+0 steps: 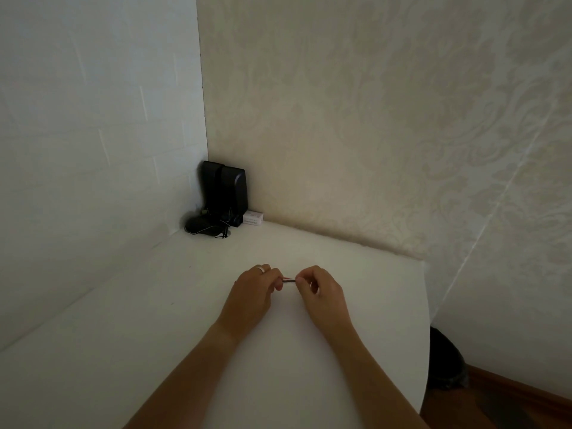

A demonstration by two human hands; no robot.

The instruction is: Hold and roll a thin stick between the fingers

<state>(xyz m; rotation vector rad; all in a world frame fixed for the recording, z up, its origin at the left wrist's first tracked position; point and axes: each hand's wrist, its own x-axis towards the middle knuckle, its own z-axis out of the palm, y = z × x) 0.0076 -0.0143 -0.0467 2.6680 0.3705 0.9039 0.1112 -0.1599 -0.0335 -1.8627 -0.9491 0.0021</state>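
Both grips pinching a small dark stick (289, 281), left hand (252, 292), right hand (322, 291), white table (185, 305), box print unreadable.

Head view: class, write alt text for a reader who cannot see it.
Over a white table, the left hand and right hand pinch the ends of a small dark stick. Two black speakers stand in the far corner.

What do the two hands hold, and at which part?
A small dark thin object, pinched at its two ends: left hand on one end, right hand on the other. What it is cannot be told.
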